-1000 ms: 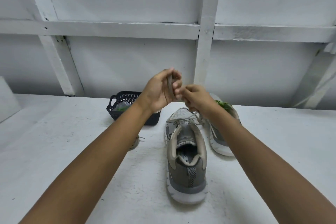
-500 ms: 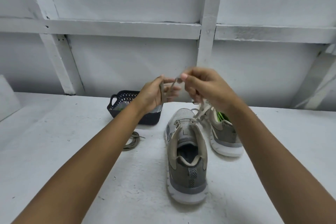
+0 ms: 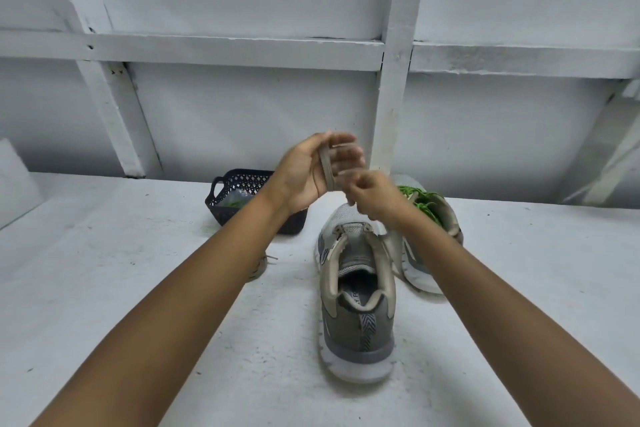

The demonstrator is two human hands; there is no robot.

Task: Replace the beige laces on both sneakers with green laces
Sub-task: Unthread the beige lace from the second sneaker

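A grey sneaker [image 3: 356, 298] stands heel toward me on the white table, its eyelets bare. Behind it to the right a second sneaker [image 3: 420, 246] carries green laces [image 3: 424, 201]. Above the near shoe's toe my left hand [image 3: 304, 173] holds up a beige lace [image 3: 327, 170] wound in loops around its fingers. My right hand [image 3: 370, 194] pinches the free end of that lace just right of the coil; its fingers are blurred. Another beige lace [image 3: 261, 267] lies on the table, mostly hidden by my left forearm.
A black perforated basket [image 3: 239, 191] with something green inside stands behind my left wrist. A white wall with timber framing [image 3: 394, 87] rises behind the table. A white board [image 3: 17, 180] leans at the far left.
My right hand dropped from its raised position down to the coil, and the lace that ran to the near sneaker is off it. My left hand rose slightly with more loops.
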